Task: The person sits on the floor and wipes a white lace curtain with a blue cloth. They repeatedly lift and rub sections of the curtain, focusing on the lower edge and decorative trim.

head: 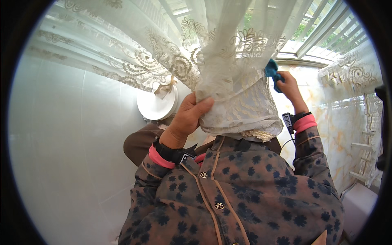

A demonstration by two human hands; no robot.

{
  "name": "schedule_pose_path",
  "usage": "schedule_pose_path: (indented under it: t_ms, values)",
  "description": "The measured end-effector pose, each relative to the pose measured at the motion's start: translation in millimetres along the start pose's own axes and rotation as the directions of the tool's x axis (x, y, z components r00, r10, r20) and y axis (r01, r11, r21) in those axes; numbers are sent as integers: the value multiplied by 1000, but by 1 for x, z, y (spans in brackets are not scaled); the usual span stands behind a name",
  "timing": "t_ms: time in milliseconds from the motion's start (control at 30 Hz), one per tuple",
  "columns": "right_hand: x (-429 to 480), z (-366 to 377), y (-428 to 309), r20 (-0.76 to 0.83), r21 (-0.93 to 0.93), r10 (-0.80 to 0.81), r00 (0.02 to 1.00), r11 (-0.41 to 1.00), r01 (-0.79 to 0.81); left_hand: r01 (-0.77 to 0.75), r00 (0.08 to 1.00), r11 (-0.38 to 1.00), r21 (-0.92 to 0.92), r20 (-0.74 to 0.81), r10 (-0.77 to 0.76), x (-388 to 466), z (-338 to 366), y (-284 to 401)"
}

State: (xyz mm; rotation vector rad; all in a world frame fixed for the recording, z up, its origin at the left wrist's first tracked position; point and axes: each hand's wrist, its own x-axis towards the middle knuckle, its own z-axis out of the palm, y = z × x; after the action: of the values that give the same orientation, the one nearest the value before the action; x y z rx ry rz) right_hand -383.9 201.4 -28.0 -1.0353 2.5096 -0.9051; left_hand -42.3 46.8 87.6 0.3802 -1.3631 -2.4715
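Note:
A sheer white curtain (220, 70) with embroidered scrolls and leaves hangs in front of me. Its gathered lower part lies bunched near my lap. My left hand (191, 114) grips an edge of this fabric between thumb and fingers. Off to the right, my right hand (288, 85) holds a crumpled blue cloth (273, 73) beside the curtain's right side, close under the window. The curtain partly overlaps the cloth's left edge.
A barred window (315, 33) is behind the curtain. At left, a white round object (156, 105) stands below the curtain hem, near a pale tiled wall (61, 122). Marble-patterned tiles (333, 107) and a white box-like object (358, 205) are at right.

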Motion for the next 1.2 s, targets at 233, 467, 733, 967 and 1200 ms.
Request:
schedule_pose_path:
  t_ms: [233,467,733,967,1200]
  values:
    - [-83,-6,-101,155,470,-706,691,668,577,-117,963,993,1,-244,114,29,-7,-18]
    - [-58,-28,-15,222,-200,-284,933,923,329,-335,879,942,-33,-370,300,43,-30,37]
    - [-98,-15,-77,111,283,-640,760,754,593,-193,969,981,29,-154,195,88,5,13]
    - [-77,-18,-31,149,-159,-78,986,982,102,-418,908,906,61,66,414,105,8,51]
    - [-94,13,-46,96,-53,-381,919,920,387,-226,950,809,542,305,62,138,7,-30]
